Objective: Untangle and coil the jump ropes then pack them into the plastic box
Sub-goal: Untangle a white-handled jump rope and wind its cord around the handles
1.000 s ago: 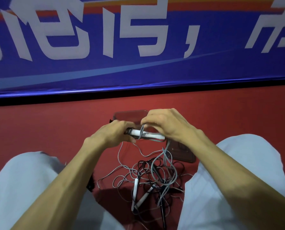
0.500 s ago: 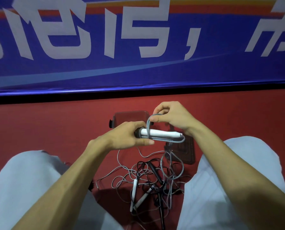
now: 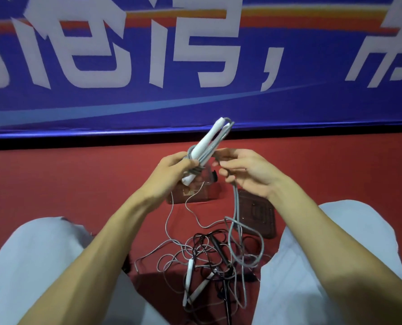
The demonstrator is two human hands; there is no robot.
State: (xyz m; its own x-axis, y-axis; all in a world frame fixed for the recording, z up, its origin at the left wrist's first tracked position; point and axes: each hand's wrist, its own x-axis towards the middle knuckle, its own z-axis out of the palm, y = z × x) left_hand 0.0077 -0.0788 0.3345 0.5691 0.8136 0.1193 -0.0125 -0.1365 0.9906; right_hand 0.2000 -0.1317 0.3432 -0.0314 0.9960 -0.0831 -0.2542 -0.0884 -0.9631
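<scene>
**Mid-coil: grey rope going onto its handle**

Left hand (image 3: 178, 167) holds the white handle (image 3: 205, 146) up off the floor (image 3: 78, 195), tip aimed at approx. 1 o'clock. Its grip is wrapped tight round the lower end, prob. so the turns of grey rope (image 3: 236, 207) already laid lengthwise along it can't slip.

Right hand (image 3: 244, 177) sits just at 3 o'clock of that bundle. Its grip pinches the rope's free run w/ fingers loosely curled, seemingly to feed the next turn & keep tension.

From there the rope drops to the tangle (image 3: 214, 261) btw. the knees, where black & grey ropes plus two more white handles lie knotted.

Plastic box (image 3: 209, 191) stands open at 12 o'clock of the tangle. Its lid (image 3: 257, 216) lies at approx. 2 o'clock, ready for packing. Can't tell if anything's inside.
</scene>
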